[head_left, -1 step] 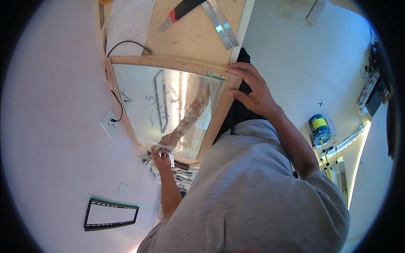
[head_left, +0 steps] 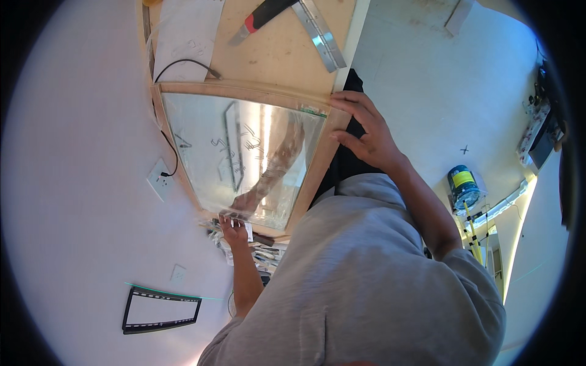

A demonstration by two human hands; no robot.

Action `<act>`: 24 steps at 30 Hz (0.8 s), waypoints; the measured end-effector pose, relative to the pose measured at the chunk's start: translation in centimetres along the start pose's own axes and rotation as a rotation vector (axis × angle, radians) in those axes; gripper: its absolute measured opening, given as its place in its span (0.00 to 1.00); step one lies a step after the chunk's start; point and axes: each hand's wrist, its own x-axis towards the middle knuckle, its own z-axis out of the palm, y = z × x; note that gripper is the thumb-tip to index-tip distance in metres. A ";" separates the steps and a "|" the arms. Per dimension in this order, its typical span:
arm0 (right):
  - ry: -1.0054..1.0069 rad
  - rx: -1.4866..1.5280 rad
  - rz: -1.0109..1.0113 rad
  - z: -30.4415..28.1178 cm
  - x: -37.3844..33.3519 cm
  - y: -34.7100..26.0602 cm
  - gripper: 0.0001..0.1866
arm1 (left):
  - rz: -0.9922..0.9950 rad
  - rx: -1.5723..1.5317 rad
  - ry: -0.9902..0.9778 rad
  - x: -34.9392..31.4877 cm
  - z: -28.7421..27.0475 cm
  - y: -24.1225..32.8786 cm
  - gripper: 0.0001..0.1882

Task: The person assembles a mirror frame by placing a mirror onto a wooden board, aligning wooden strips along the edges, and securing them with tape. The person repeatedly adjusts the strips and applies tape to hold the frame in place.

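A wooden-framed glass panel [head_left: 241,158] lies in front of me, its shiny face under clear film with dark handwriting and a reflection of an arm. My right hand [head_left: 366,131] grips the frame's right corner, fingers over the upper end and thumb lower on the side rail. At the panel's near left edge, my left hand [head_left: 234,232] holds the rim with bent fingers, palm partly turned up. Beyond the panel, a black-and-red handled tool [head_left: 262,18] with a flat blade and a long metal hinge [head_left: 321,36] rest on a plywood board [head_left: 274,61].
White paper [head_left: 186,43] and a black cable [head_left: 189,60] lie at the far left, the cable running to a wall socket [head_left: 160,178]. Assorted tools [head_left: 262,256] are heaped below the panel. A dark can with a yellow label [head_left: 464,183] stands on the right-hand floor. A black bracket [head_left: 162,310] is on the wall.
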 end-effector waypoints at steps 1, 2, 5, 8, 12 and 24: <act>-0.001 0.009 0.016 0.1 -0.1 0.0 0.29 | 0.008 0.011 0.027 -0.1 0.2 -0.1 0.29; -0.007 0.014 -0.006 0.2 0.0 0.2 0.29 | 0.025 0.043 0.040 -0.1 0.3 -0.2 0.32; -0.025 0.025 -0.047 0.3 0.2 0.5 0.31 | 0.030 0.036 0.052 -0.4 0.9 -0.2 0.34; -0.020 0.043 -0.044 0.4 0.8 1.1 0.30 | 0.022 0.055 0.073 -0.2 1.9 -0.2 0.35; -0.001 0.071 -0.049 0.7 0.9 1.4 0.29 | 0.019 0.059 0.054 -0.4 2.5 -0.1 0.36; -0.003 0.014 -0.106 0.6 0.8 1.6 0.29 | 0.028 0.027 0.087 -0.1 2.3 -0.3 0.32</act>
